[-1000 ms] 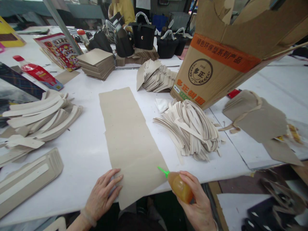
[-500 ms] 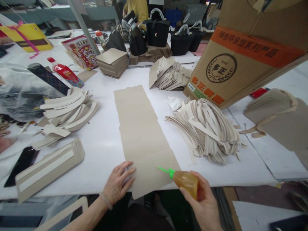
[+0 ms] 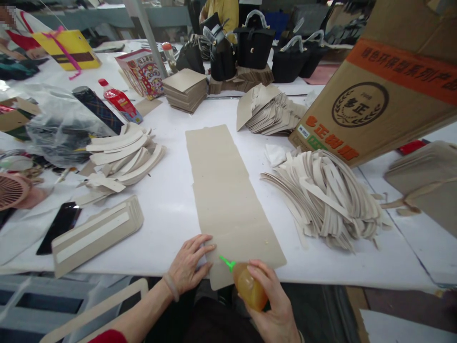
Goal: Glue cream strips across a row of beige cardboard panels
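Observation:
A long beige panel [image 3: 232, 190] lies on the white table, its lower end reaching past the front edge. My left hand [image 3: 189, 267] rests on the panel's lower left edge, palm down, with its fingers apart. My right hand [image 3: 273, 302] is wrapped round an amber glue bottle [image 3: 250, 286] with a green nozzle. The bottle lies tilted above the panel's lower end, and the nozzle tip points left, towards my left fingertips. Whether the tip touches the panel I cannot tell.
Beige strips [image 3: 324, 195] lie to the right, before a large carton [image 3: 360, 105]. Curved pieces [image 3: 124, 157], a narrow stack [image 3: 98, 233] and a phone [image 3: 59, 228] are on the left. Black handbags [image 3: 253, 45] stand at the back, near a person in yellow [image 3: 226, 14].
The glue bottle in my right hand has moved left across the panel's lower end, closer to my left hand. My left hand stays on the panel's edge. The view has shifted left.

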A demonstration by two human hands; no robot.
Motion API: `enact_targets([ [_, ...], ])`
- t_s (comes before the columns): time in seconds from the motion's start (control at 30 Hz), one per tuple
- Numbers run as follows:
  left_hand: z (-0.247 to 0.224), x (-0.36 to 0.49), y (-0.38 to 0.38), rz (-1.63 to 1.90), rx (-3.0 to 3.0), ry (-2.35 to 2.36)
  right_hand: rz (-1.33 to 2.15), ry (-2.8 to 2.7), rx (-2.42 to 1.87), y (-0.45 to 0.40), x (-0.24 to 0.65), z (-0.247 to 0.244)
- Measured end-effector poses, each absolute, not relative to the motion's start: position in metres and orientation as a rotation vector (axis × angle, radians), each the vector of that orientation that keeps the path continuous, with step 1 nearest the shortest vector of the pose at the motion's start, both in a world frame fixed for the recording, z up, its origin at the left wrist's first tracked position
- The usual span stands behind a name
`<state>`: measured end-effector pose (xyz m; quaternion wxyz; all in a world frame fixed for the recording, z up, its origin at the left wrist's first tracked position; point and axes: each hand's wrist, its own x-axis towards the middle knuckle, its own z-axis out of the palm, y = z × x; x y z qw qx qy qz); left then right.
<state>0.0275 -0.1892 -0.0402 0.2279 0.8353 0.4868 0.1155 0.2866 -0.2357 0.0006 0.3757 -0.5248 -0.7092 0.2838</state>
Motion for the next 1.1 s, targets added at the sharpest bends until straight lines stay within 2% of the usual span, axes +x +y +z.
enact_targets([
  [0.3,-0.04,0.027,-0.189,0.3,2.262,1.334,0.849,-1.693,-1.379,-0.246,0.283,-0.013],
  [0.5,-0.04,0.025,-0.189,0.368,2.227,1.339,1.357,-0.659,-1.468,-0.237,0.282,-0.009],
  [0.6,-0.04,0.024,-0.191,0.39,2.237,1.353,1.366,-0.457,-1.46,-0.225,0.285,0.001],
  [0.77,-0.037,0.024,-0.192,0.427,2.265,1.375,1.117,-0.928,-1.593,-0.208,0.273,-0.004],
  [0.93,-0.036,0.024,-0.191,0.422,2.267,1.368,0.817,-1.585,-1.445,-0.19,0.251,-0.009],
  [1.1,-0.037,0.022,-0.192,0.428,2.24,1.361,0.692,-1.794,-1.381,-0.181,0.244,-0.001],
])
